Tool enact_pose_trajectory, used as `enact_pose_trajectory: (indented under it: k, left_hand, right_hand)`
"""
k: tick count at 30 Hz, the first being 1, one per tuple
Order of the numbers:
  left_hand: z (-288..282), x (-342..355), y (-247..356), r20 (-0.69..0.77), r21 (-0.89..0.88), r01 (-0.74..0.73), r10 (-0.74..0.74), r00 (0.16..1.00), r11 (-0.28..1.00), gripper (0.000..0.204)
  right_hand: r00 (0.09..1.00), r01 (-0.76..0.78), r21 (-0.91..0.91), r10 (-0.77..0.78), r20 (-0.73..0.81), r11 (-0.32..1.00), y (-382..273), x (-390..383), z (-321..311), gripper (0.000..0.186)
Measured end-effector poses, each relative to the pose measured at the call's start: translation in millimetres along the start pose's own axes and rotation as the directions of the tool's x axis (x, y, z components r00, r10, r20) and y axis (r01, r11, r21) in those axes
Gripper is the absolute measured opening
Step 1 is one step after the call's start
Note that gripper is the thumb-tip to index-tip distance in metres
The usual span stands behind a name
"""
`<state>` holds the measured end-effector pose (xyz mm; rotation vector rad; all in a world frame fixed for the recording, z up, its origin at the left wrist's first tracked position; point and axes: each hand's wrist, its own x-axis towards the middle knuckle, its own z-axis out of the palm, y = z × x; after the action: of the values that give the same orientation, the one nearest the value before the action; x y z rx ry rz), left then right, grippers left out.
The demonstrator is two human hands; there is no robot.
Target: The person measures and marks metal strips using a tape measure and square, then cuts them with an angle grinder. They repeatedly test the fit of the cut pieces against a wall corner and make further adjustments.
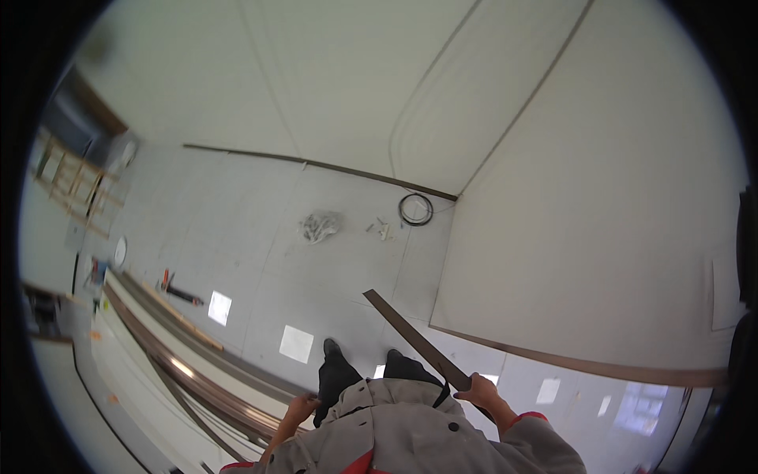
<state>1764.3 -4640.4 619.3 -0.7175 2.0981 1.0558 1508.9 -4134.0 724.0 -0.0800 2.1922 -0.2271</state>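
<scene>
My right hand (480,392), at the lower right beside my hip, is closed around a long, flat, dark brown trim strip (412,336). The strip slants up and left over the floor, its far end ahead of my feet. By my left thigh, my left hand (300,410) has its fingers drawn together. What they hold, if anything, is too small to make out. Long brown and white trim lengths (185,367) lie in a pile at the lower left, close to that hand.
A dark strip (339,168) runs along the far wall's foot. A black cable coil (415,209) lies near the corner, with a clear plastic bag (322,227) left of it. A black and red tool (181,291) rests by the pile. A wooden rack (77,183) stands far left.
</scene>
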Motion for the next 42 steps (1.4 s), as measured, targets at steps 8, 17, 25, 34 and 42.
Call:
enact_pose_trajectory:
  k: [8,17,25,34,42]
  left_hand:
    - [-130.5,167.8,115.4,0.55,0.442,-0.527,0.245,0.798,0.726,0.049]
    - [-154.2,267.8,273.1,0.798,0.462,-0.857,0.314,0.514,0.229,0.031]
    - [-176.2,339.9,389.8,0.912,0.41,-0.846,-0.177,0.371,0.34,0.024]
    - [-141.8,530.4,475.9,0.901,0.407,-0.604,-0.193,0.388,0.685,0.03]
    - [85.3,753.8,549.7,0.723,0.294,-0.758,0.384,0.575,0.582,0.051]
  right_hand:
    - [0.954,-0.269,0.329,0.297,-0.036,0.905,-49.2,-30.8,69.2,0.081]
    - [0.908,-0.268,0.474,0.385,-0.167,0.838,-90.7,16.8,99.3,0.075]
    - [0.834,-0.205,0.598,0.458,-0.308,0.775,-90.7,81.6,64.2,0.056]
    - [0.729,-0.312,0.656,0.616,-0.299,0.687,-65.9,239.3,55.1,0.042]
    - [0.597,-0.272,0.605,0.625,-0.503,0.748,-25.7,414.3,94.0,0.019]
